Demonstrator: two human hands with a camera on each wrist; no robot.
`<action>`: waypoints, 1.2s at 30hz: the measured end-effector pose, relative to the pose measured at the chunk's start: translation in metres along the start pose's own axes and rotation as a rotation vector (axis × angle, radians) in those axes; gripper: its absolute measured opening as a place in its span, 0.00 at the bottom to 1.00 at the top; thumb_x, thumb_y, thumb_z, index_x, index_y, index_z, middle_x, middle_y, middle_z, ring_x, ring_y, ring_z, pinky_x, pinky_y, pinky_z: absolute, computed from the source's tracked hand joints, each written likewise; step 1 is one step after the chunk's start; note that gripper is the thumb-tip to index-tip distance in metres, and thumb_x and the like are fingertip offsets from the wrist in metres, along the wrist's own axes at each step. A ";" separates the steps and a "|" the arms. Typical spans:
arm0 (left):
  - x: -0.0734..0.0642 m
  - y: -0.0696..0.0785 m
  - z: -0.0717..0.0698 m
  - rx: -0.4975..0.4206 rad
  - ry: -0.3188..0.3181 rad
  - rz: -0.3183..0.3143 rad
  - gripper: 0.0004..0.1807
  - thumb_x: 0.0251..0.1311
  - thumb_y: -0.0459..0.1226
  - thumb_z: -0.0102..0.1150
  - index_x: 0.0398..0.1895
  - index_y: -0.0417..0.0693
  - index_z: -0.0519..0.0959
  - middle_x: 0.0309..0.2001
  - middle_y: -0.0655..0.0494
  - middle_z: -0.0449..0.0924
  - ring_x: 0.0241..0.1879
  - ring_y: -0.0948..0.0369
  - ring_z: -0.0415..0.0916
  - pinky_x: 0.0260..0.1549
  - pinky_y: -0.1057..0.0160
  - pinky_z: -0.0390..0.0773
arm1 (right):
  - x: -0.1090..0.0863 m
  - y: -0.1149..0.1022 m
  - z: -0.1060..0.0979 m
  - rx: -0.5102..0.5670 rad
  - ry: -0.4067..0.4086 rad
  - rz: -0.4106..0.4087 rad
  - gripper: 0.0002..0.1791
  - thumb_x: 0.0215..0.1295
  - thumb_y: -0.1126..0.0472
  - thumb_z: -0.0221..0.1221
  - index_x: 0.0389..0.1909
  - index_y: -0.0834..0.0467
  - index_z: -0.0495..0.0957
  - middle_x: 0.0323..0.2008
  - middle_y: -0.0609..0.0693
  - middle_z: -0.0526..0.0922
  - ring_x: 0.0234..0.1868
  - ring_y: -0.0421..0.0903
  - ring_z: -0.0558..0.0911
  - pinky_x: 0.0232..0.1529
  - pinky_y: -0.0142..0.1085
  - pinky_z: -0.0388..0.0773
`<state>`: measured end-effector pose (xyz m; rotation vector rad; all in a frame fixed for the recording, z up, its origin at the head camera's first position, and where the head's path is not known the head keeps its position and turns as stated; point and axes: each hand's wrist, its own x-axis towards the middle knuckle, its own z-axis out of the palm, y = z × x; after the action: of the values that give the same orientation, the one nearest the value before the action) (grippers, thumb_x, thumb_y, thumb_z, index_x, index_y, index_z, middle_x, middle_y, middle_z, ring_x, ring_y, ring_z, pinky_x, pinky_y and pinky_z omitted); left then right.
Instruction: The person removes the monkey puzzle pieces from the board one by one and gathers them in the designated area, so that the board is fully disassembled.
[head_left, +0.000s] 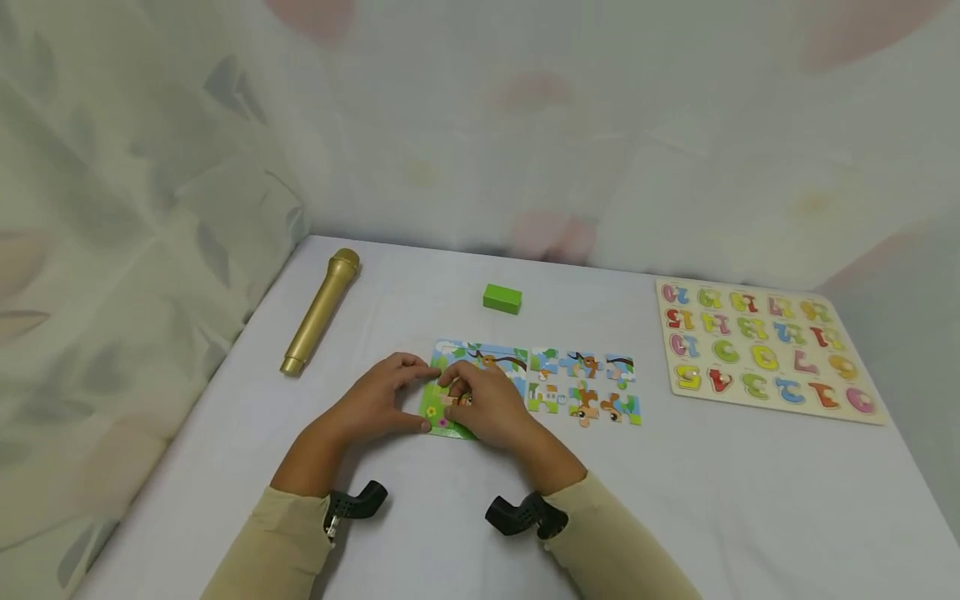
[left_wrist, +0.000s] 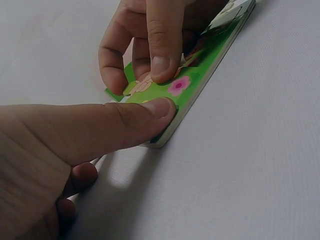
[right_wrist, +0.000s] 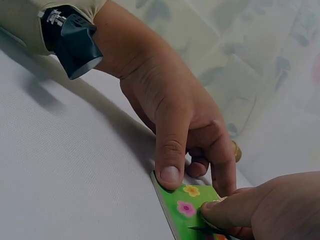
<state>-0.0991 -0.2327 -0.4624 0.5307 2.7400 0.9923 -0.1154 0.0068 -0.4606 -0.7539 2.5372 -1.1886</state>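
A small jigsaw board (head_left: 454, 348) with a green, flowery lower part lies on the white cloth, partly covered by both hands. My left hand (head_left: 375, 402) holds its left side, the thumb on the near corner by a pink flower and the index finger at the far corner. Over the left part of the board, my right hand (head_left: 491, 406) pinches a puzzle piece (left_wrist: 129, 72) between thumb and fingers; most of that piece is hidden. Just right of the board lie several loose jigsaw pieces (head_left: 587, 408) with parts of a brown animal, branches and sky.
A green block (head_left: 502, 299) sits behind the board. The gold microphone (head_left: 321, 312) lies at the far left. At the right is a wooden number board (head_left: 765, 350) with coloured numerals. Patterned curtains (head_left: 465, 125) hang along the table's back and left side.
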 end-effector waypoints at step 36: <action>0.002 -0.004 0.003 -0.015 -0.008 -0.021 0.44 0.48 0.42 0.88 0.72 0.53 0.79 0.67 0.50 0.72 0.69 0.46 0.69 0.69 0.38 0.67 | -0.001 0.002 -0.048 0.364 -0.057 0.147 0.12 0.74 0.64 0.66 0.55 0.56 0.80 0.36 0.50 0.82 0.28 0.46 0.78 0.28 0.35 0.75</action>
<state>-0.1009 -0.2326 -0.4675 0.5010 2.7233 1.0027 -0.1355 0.0391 -0.4317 -0.4966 2.1952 -1.4933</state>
